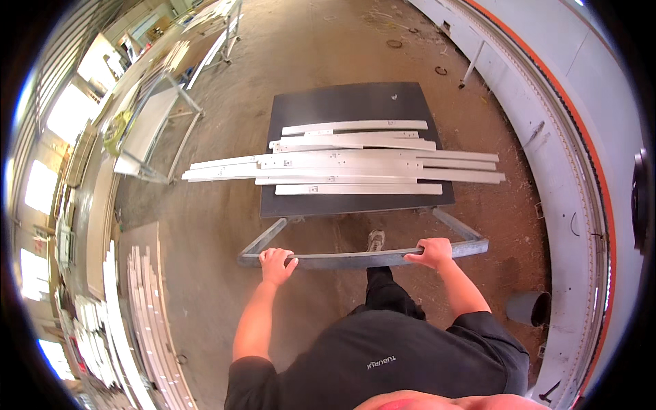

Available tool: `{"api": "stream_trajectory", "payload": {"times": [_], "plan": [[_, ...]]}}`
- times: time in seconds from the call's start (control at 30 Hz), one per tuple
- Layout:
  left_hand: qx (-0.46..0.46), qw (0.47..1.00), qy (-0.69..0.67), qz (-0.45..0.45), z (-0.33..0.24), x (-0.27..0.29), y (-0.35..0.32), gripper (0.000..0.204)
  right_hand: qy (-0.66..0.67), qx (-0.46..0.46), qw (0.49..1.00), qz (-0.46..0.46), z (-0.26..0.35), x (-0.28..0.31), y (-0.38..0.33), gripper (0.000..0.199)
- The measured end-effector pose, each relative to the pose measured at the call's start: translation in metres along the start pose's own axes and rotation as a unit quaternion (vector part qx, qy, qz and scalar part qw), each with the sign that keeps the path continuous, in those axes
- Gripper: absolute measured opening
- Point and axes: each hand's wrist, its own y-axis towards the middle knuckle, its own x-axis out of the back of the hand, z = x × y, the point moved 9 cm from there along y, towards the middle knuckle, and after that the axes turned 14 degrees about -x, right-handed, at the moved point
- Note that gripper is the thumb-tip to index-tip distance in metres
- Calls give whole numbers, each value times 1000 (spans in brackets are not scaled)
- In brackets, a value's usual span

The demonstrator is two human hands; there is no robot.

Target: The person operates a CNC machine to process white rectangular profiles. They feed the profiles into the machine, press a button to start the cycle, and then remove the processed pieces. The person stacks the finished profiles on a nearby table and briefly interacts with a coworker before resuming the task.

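Both of my hands grip the grey metal handle bar [342, 261] of a flat cart. My left hand [277, 266] wraps round the bar near its left end, and my right hand [433, 252] closes over it towards the right end. Ahead of the bar lies the cart's dark flat deck [348, 102]. Across the deck rests a loose stack of long white strips [342, 164], several of them with small labels and holes. Some strips stick out past the deck's left and right edges. My shoe [376, 240] shows between the bar and the deck.
A long white machine [526, 102] with an orange stripe runs along the right side. Beside it stands a grey bucket [527, 309]. At the left are a rack with boards [147, 130] and stacked long strips [147, 314]. Debris [394, 44] lies on the brown floor ahead.
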Motion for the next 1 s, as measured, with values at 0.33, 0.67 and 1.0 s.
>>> {"api": "stream_trajectory", "payload": {"times": [0.33, 0.67, 1.0], "plan": [[68, 992, -28, 99, 231, -17, 345, 46, 1, 2, 1000, 27, 102, 151, 359, 81], [55, 998, -10, 29, 467, -91, 793, 48, 11, 21, 1000, -13, 185, 297, 863, 66], [115, 979, -34, 166, 719, -182, 1218, 53, 47, -28, 989, -139, 274, 456, 1323, 59]]}}
